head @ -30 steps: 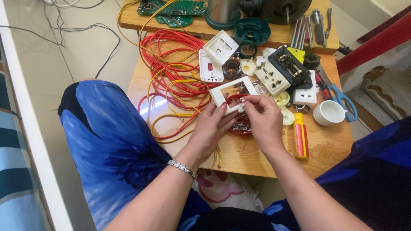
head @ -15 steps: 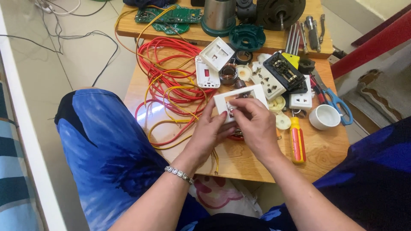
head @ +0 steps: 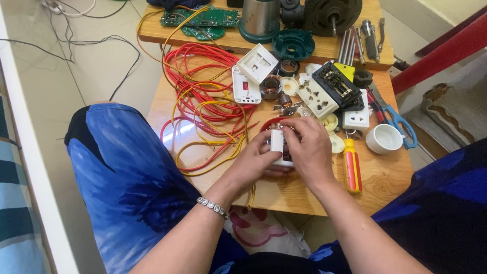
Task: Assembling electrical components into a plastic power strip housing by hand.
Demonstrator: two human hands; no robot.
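Both my hands meet over the middle of a small wooden table [head: 390, 175]. My left hand [head: 256, 162] and my right hand [head: 309, 149] together grip a small white plastic socket part [head: 277, 141], held on edge above the tabletop. My right fingers pinch its top. A bracelet circles my left wrist. A red round object [head: 269, 123] lies partly hidden behind the hands.
A tangle of red and yellow wire [head: 208, 106] lies left of the hands. A red-and-yellow screwdriver [head: 351, 165], white cup [head: 384, 138], blue scissors [head: 395, 117], white socket plates [head: 253, 71] and an open multi-socket [head: 329, 89] sit right and behind. A green circuit board [head: 200, 19] rests farther back.
The white part was held flat, face up; now it is turned on edge between both hands. The hands have drawn closer together, slightly nearer me.
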